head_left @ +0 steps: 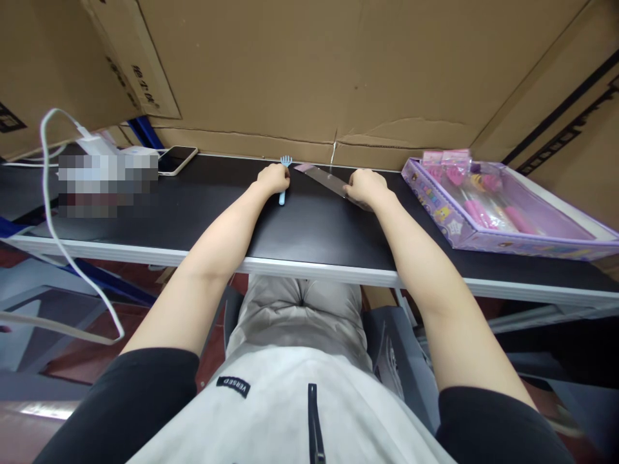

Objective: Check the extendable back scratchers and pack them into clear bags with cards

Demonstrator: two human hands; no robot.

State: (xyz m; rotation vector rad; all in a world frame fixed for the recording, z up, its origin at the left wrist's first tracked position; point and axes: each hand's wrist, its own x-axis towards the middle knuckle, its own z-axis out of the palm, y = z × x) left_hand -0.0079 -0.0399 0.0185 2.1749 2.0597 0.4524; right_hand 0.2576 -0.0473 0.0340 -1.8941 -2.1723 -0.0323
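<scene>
My left hand (275,178) is closed around a small light-blue back scratcher (282,198). Its clawed head points up past my fingers, and the handle end shows below them. To the right, my right hand (367,187) pinches the near end of a long, narrow clear plastic sleeve (325,180). The sleeve's far end has a pinkish edge and slants toward the back scratcher without touching it. Both hands are over the far half of the black tabletop (319,232). My fingers hide the middle of the scratcher and part of the sleeve.
On the right stands a purple display box (435,200) with several pink packaged items (476,206) inside. A phone (178,160) lies at the back left, near a white charger (99,142) with a cable looping over the table edge. Cardboard walls (290,71) enclose the back.
</scene>
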